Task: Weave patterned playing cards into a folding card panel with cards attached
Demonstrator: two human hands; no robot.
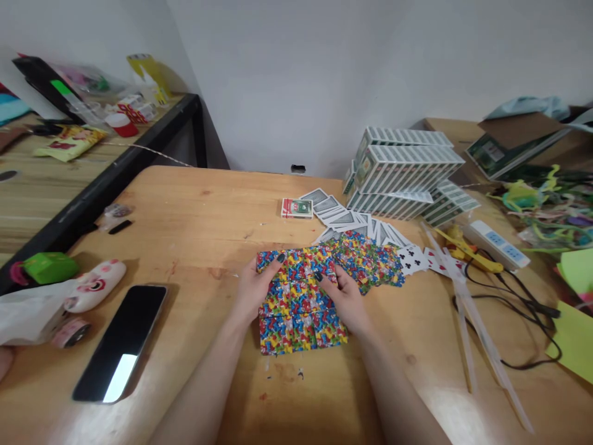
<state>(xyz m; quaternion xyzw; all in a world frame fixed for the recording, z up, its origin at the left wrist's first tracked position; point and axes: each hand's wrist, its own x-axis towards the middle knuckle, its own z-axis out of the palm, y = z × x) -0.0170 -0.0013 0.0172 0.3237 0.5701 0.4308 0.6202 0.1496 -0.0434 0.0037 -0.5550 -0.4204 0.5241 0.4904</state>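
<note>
A block of colourful patterned cards (301, 296), laid edge to edge in rows, rests on the wooden table in front of me. My left hand (260, 285) grips its upper left edge, thumb on top of the cards. At the upper right part, my right hand (345, 296) has its thumb and fingers closed on the same cards. More patterned cards (370, 259) lie spread just beyond my right hand. Behind them is a fan of grey-backed cards (343, 217), with a few face-up cards (411, 259) to the right. A red and green card box (297, 208) lies near the fan.
Striped card cartons (407, 170) are stacked at the back right. A power strip (496, 244), black cable and clear plastic strips (482, 327) lie on the right. On the left are a phone (121, 343), a white toy (95, 285) and a green object (50, 267).
</note>
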